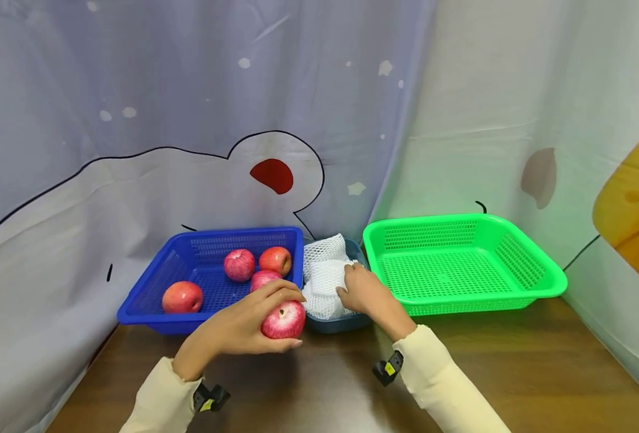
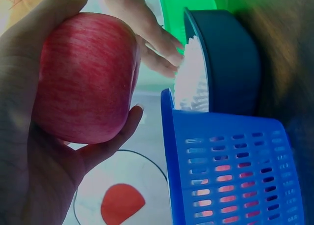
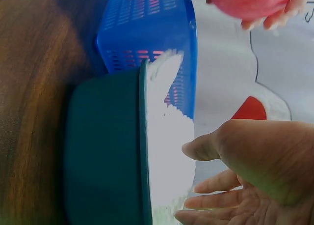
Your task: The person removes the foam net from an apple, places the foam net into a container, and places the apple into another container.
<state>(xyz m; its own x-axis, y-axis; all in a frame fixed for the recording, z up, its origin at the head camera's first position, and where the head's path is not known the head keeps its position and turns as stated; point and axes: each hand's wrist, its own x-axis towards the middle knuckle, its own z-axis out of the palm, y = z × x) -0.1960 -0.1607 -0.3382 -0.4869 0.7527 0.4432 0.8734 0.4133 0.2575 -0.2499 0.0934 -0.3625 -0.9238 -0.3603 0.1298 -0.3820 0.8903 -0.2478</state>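
Observation:
My left hand (image 1: pixel 249 322) grips a red apple (image 1: pixel 284 320) in front of the blue basket, thumb below it and fingers over its top. In the left wrist view that apple (image 2: pixel 88 77) fills the palm. My right hand (image 1: pixel 370 294) is over the dark teal basin (image 1: pixel 341 326), fingertips right at the white foam fruit nets (image 1: pixel 329 278) heaped in it. The right wrist view shows this hand's thumb and fingers (image 3: pixel 216 203) spread apart beside the nets (image 3: pixel 169 151), with nothing held between them.
The blue basket (image 1: pixel 151 288) on the left contains several red apples (image 1: pixel 183 297). A bright green basket (image 1: pixel 438 270) stands on the right, beyond the basin. All rest on a brown wooden table (image 1: pixel 460 355), with a printed curtain (image 1: pixel 189 90) behind.

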